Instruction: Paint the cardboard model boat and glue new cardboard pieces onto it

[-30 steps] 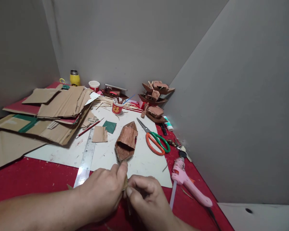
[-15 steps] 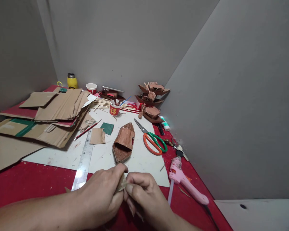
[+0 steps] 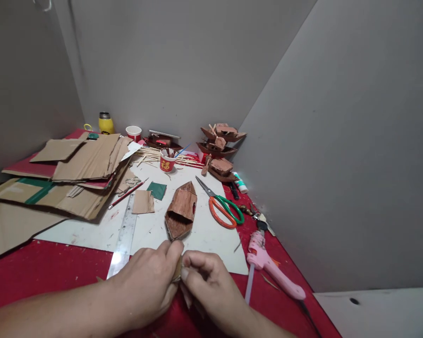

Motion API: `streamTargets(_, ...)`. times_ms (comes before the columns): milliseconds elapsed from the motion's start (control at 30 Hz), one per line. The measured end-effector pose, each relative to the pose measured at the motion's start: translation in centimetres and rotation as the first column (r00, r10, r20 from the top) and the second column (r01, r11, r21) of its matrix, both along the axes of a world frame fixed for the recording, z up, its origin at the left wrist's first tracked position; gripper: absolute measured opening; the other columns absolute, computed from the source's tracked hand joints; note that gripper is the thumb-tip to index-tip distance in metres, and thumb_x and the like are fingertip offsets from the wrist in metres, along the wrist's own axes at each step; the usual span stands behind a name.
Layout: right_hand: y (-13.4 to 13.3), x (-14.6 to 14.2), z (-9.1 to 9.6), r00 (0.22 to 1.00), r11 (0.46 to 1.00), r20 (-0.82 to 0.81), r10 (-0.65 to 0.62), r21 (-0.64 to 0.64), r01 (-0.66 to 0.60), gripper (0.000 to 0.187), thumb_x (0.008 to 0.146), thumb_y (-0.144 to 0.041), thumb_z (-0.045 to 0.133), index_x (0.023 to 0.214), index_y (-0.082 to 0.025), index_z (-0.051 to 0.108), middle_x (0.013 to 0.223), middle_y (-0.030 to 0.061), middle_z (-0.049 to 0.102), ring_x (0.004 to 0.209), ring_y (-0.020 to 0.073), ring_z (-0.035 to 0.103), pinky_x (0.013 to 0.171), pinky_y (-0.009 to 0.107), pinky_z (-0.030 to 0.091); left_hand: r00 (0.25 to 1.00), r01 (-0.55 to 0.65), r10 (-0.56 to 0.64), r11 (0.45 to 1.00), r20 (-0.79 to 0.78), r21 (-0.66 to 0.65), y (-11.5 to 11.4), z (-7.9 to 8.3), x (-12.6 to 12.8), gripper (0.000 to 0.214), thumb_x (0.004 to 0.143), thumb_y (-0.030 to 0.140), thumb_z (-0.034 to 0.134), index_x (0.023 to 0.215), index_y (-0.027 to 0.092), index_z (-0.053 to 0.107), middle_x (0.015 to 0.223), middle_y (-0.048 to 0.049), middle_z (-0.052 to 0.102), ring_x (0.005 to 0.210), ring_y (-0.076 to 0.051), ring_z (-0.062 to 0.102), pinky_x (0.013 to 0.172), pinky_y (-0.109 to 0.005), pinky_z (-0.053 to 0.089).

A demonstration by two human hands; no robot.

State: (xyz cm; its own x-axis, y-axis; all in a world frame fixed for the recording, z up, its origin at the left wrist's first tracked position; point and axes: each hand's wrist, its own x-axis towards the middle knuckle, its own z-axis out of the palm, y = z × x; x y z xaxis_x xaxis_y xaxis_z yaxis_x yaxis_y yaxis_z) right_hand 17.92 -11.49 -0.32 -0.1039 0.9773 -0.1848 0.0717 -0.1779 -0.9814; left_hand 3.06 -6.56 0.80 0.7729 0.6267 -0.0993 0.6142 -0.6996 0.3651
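My left hand (image 3: pixel 146 281) and my right hand (image 3: pixel 207 284) meet low in the middle over the red table (image 3: pixel 49 267). Both pinch a small piece of brown cardboard (image 3: pixel 178 271) between thumbs and fingers; most of it is hidden by the fingers. Just beyond the hands a brown cardboard boat (image 3: pixel 181 211) lies on a white sheet (image 3: pixel 204 239), untouched.
A clear ruler (image 3: pixel 125 234), orange-and-green scissors (image 3: pixel 223 209) and a pink glue gun (image 3: pixel 271 270) lie around the sheet. Cardboard sheets (image 3: pixel 74 173) pile up at left. A red cup (image 3: pixel 167 160), sticks, several finished boats (image 3: pixel 220 148) and a yellow bottle (image 3: pixel 105 123) stand by the grey walls.
Both hands stayed together on the small cardboard piece, shifting slightly as the fingers work it. The view tilted a little; nothing on the table moved.
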Motion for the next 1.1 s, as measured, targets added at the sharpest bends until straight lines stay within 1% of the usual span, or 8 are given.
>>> streamTargets(200, -0.1, -0.2, -0.2, 0.995, 1.000, -0.103, 0.013, 0.029, -0.010, 0.034, 0.083, -0.036, 0.056, 0.055, -0.019, 0.046, 0.040, -0.0077, 0.043, 0.034, 0.0037, 0.032, 0.036, 0.016, 0.024, 0.986, 0.010, 0.014, 0.990, 0.165, -0.139, 0.0, -0.6, 0.1, 0.030, 0.077, 0.011, 0.039, 0.106, 0.017, 0.045, 0.090, -0.0105, 0.064, 0.072, -0.029, 0.064, 0.061, -0.037, 0.045)
streamTargets(367, -0.3, 0.1, -1.6, 0.925, 0.999, -0.377, 0.045, 0.017, -0.042, 0.038, 0.082, -0.051, 0.060, 0.065, -0.019, 0.051, 0.037, -0.0116, 0.037, 0.027, 0.0036, 0.023, 0.028, 0.016, 0.017, 0.808, 0.143, 0.166, 0.876, 0.565, -0.461, -0.2, -0.1, 0.2, 0.023, 0.078, 0.012, 0.044, 0.100, 0.020, 0.047, 0.082, -0.0015, 0.061, 0.073, -0.017, 0.057, 0.069, -0.028, 0.045)
streamTargets(467, -0.1, 0.4, -1.7, 0.940, 0.998, -0.341, -0.001, 0.058, 0.022, 0.039, 0.084, -0.052, 0.060, 0.067, -0.018, 0.051, 0.040, -0.0106, 0.039, 0.030, 0.0038, 0.025, 0.031, 0.016, 0.019, 0.784, 0.221, 0.254, 0.739, 0.567, -0.636, 0.3, 0.0, 0.0, 0.044, 0.074, 0.011, 0.052, 0.116, 0.021, 0.048, 0.082, 0.0011, 0.059, 0.069, -0.014, 0.053, 0.064, -0.024, 0.043)
streamTargets(567, 0.1, 0.6, -1.0, 0.971, 0.989, -0.236, -0.032, 0.131, 0.065, 0.038, 0.088, -0.048, 0.057, 0.066, -0.018, 0.050, 0.044, -0.0090, 0.041, 0.035, 0.0040, 0.027, 0.035, 0.017, 0.022, 0.796, 0.289, 0.353, 0.492, 0.492, -0.821, 1.0, 0.0, -0.5, 0.075, 0.068, 0.012, 0.056, 0.139, 0.023, 0.035, 0.079, 0.0042, 0.057, 0.062, -0.010, 0.049, 0.057, -0.021, 0.039)
streamTargets(633, 0.1, 0.7, -0.4, 0.987, 0.981, -0.161, -0.017, 0.187, 0.047, 0.037, 0.091, -0.044, 0.053, 0.064, -0.019, 0.047, 0.046, -0.0079, 0.042, 0.036, 0.0045, 0.029, 0.035, 0.017, 0.023, 0.781, 0.298, 0.425, 0.390, 0.457, -0.871, 1.4, -0.1, -0.6, 0.073, 0.072, 0.016, 0.056, 0.142, 0.024, 0.035, 0.088, 0.0021, 0.061, 0.073, -0.012, 0.054, 0.066, -0.023, 0.043)
streamTargets(767, 0.2, 0.5, 0.2, 0.998, 0.947, -0.067, -0.017, 0.318, 0.038, 0.032, 0.094, -0.033, 0.047, 0.066, -0.018, 0.048, 0.051, -0.0065, 0.044, 0.042, 0.0063, 0.034, 0.042, 0.018, 0.031, 0.747, 0.216, 0.487, 0.467, 0.453, -0.858, 1.5, 0.1, -0.3, 0.044, 0.090, 0.039, 0.050, 0.131, 0.023, 0.051, 0.113, -0.0043, 0.063, 0.105, -0.019, 0.056, 0.089, -0.029, 0.045)
streamTargets(967, 0.4, 0.4, -0.1, 1.000, 0.874, 0.028, -0.002, 0.486, -0.011, 0.028, 0.094, -0.024, 0.041, 0.068, -0.018, 0.050, 0.058, -0.0014, 0.051, 0.051, 0.0096, 0.046, 0.051, 0.020, 0.040, 0.714, 0.208, 0.370, 0.699, 0.594, -0.685, 0.3, -0.5, 0.4, 0.033, 0.097, 0.045, 0.036, 0.089, 0.020, 0.056, 0.077, 0.0003, 0.055, 0.071, -0.014, 0.053, 0.067, -0.023, 0.047)
streamTargets(1100, 0.3, 0.3, -0.3, 0.993, 0.807, 0.105, -0.050, 0.590, -0.021, 0.028, 0.091, -0.020, 0.042, 0.064, -0.019, 0.047, 0.056, -0.0018, 0.049, 0.048, 0.0094, 0.044, 0.049, 0.020, 0.039, 0.698, 0.171, 0.295, 0.816, 0.652, -0.552, -0.1, -1.1, 0.4, 0.033, 0.099, 0.041, 0.032, 0.081, 0.020, 0.050, 0.070, 0.0021, 0.048, 0.063, -0.012, 0.046, 0.062, -0.023, 0.042)
